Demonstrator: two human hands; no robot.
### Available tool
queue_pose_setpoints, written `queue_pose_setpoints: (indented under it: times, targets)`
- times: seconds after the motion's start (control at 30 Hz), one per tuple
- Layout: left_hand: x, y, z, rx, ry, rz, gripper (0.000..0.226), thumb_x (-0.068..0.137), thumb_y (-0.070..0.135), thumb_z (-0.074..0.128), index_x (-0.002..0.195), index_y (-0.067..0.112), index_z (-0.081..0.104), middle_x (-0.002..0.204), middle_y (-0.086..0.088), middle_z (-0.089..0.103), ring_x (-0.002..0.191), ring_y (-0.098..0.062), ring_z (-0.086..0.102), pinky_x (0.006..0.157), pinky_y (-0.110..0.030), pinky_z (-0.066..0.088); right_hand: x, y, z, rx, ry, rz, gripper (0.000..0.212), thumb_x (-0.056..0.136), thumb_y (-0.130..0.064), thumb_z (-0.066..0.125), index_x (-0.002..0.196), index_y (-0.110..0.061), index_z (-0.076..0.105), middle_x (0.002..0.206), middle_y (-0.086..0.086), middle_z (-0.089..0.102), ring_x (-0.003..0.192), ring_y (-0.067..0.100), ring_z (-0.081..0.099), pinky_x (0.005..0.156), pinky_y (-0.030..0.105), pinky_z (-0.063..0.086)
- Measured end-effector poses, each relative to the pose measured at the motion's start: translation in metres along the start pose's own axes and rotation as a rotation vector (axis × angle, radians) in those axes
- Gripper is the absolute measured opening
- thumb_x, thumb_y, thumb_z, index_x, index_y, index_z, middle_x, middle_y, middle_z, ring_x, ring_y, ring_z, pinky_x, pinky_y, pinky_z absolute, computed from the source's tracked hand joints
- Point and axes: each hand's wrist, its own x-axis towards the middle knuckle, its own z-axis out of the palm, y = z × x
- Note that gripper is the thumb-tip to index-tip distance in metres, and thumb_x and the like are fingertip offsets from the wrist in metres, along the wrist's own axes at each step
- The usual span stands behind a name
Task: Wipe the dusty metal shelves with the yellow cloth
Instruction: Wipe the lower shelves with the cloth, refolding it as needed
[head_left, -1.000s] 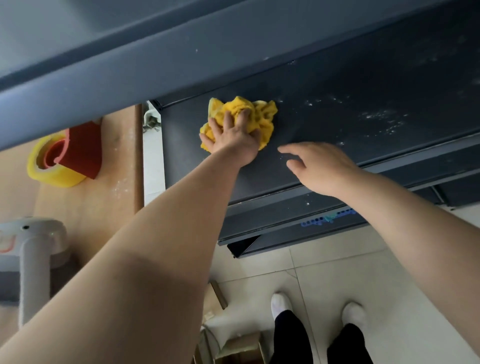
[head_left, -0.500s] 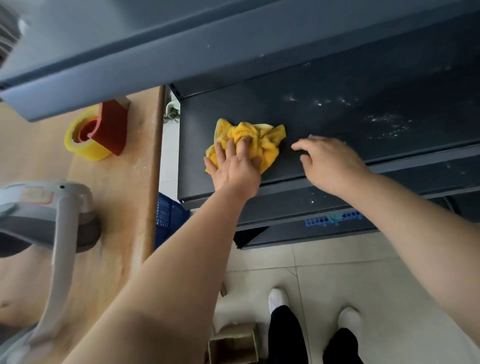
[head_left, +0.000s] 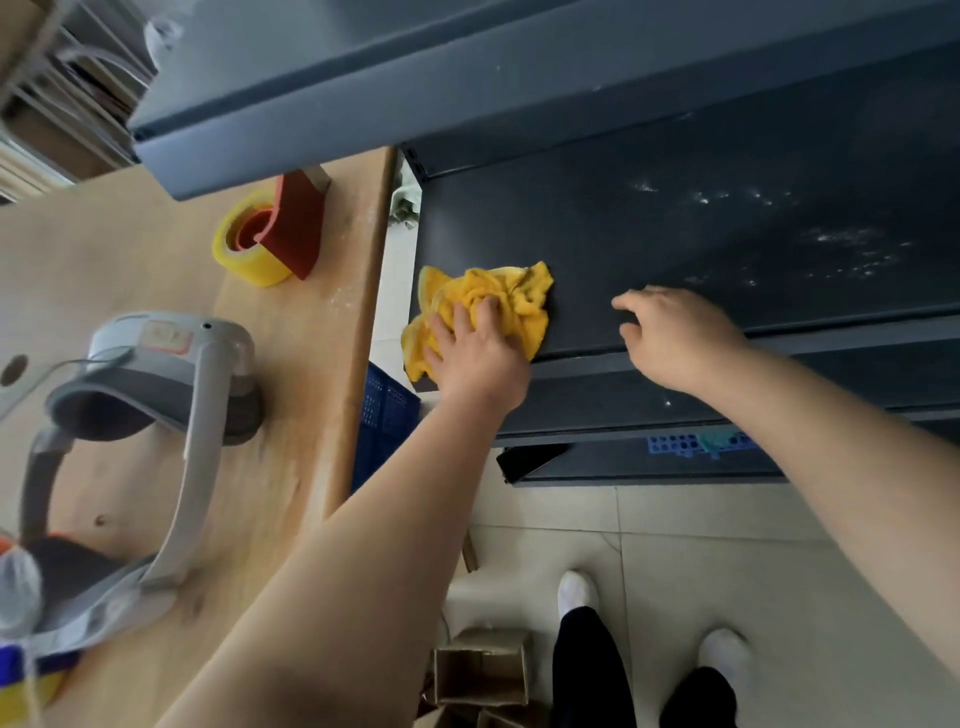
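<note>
Yellow cloth (head_left: 488, 306) sits bunched at the dark shelf's (head_left: 675, 249) front-left corner under the left hand's (head_left: 478, 358) gripping fingers, while the right hand (head_left: 675, 338), fingers loosely curled and empty, rests near the front edge beside dusty open surface.

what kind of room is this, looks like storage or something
Probably a storeroom or workshop. Dark metal shelves stand on a tiled floor, a tape dispenser sits on a wooden workbench, and cardboard boxes lie on the floor.

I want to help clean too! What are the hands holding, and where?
The left hand presses the bunched yellow cloth at its middle, fingers on top. The right hand holds nothing.
</note>
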Motion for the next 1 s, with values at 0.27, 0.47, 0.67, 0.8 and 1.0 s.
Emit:
queue_pose_setpoints:
  times: [0.27, 0.47, 0.67, 0.8, 1.0]
  targets:
    - [0.002, 0.065, 0.015, -0.018, -0.084, 0.2, 0.053, 0.099, 0.033, 0.038, 0.148, 0.033, 0.018, 0.162, -0.002, 0.0, 0.147, -0.035, -0.014, 0.115, -0.063, 0.001, -0.002, 0.014, -0.007, 0.059, 0.144, 0.026, 0.04, 0.097, -0.012, 0.042, 0.136, -0.017, 0.05, 0.138, 0.007, 0.052, 0.12, 0.03, 0.052, 0.091, 0.042, 0.049]
    - [0.028, 0.042, 0.008, -0.041, -0.12, 0.241, 0.053, 0.099, 0.045, 0.037, 0.148, 0.043, 0.016, 0.162, 0.008, -0.002, 0.148, -0.029, -0.016, 0.111, -0.067, -0.003, 0.006, 0.012, -0.01, 0.024, 0.162, 0.031, 0.04, 0.098, -0.014, 0.042, 0.136, -0.02, 0.05, 0.14, 0.002, 0.049, 0.121, 0.027, 0.051, 0.087, 0.039, 0.049]
    - [0.077, 0.03, -0.008, -0.041, -0.109, 0.151, 0.053, 0.1, 0.046, 0.036, 0.148, 0.047, 0.014, 0.162, 0.011, -0.001, 0.148, -0.029, -0.014, 0.109, -0.07, -0.003, 0.027, 0.013, -0.01, -0.038, 0.129, 0.039, 0.041, 0.098, -0.013, 0.043, 0.138, -0.02, 0.048, 0.146, -0.001, 0.044, 0.131, 0.023, 0.045, 0.096, 0.041, 0.047]
    - [0.11, 0.028, -0.013, -0.041, -0.075, 0.138, 0.053, 0.1, 0.045, 0.036, 0.148, 0.046, 0.015, 0.162, 0.012, 0.001, 0.148, -0.029, -0.012, 0.109, -0.07, 0.0, 0.032, 0.019, -0.008, -0.102, 0.124, 0.068, 0.037, 0.099, -0.021, 0.042, 0.136, -0.017, 0.05, 0.145, -0.001, 0.044, 0.128, 0.023, 0.048, 0.096, 0.039, 0.046]
    - [0.155, 0.047, -0.013, -0.052, 0.001, 0.023, 0.052, 0.096, 0.049, 0.035, 0.146, 0.045, 0.02, 0.159, 0.017, 0.01, 0.148, -0.028, -0.007, 0.108, -0.07, 0.003, 0.038, 0.033, -0.012, -0.071, 0.147, 0.008, 0.038, 0.1, -0.03, 0.041, 0.135, -0.021, 0.052, 0.14, -0.005, 0.05, 0.118, 0.024, 0.055, 0.09, 0.035, 0.047]
